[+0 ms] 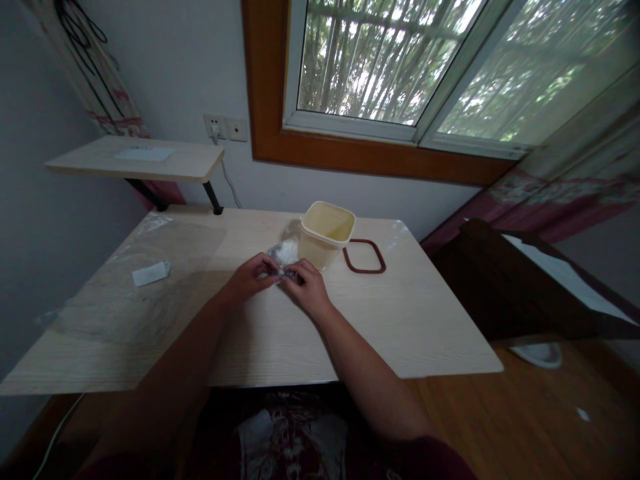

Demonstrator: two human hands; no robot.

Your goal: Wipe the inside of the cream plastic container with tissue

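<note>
My left hand (pixel 253 277) and my right hand (pixel 306 287) meet over the middle of the table, fingers pinched together on a small crinkled clear plastic bag (pixel 285 252). What the bag holds is too small to make out. Right behind my right hand stands a cream square container (pixel 320 250), open at the top. A reddish-brown square ring (pixel 376 269) lies flat to the right of the container.
On the left of the wooden table (pixel 425 333) lie a clear plastic sheet (pixel 117 310) and a white slip (pixel 151 274). A raised shelf (pixel 190 160) stands at the back left. A dark wooden piece of furniture (pixel 525 293) is at the right.
</note>
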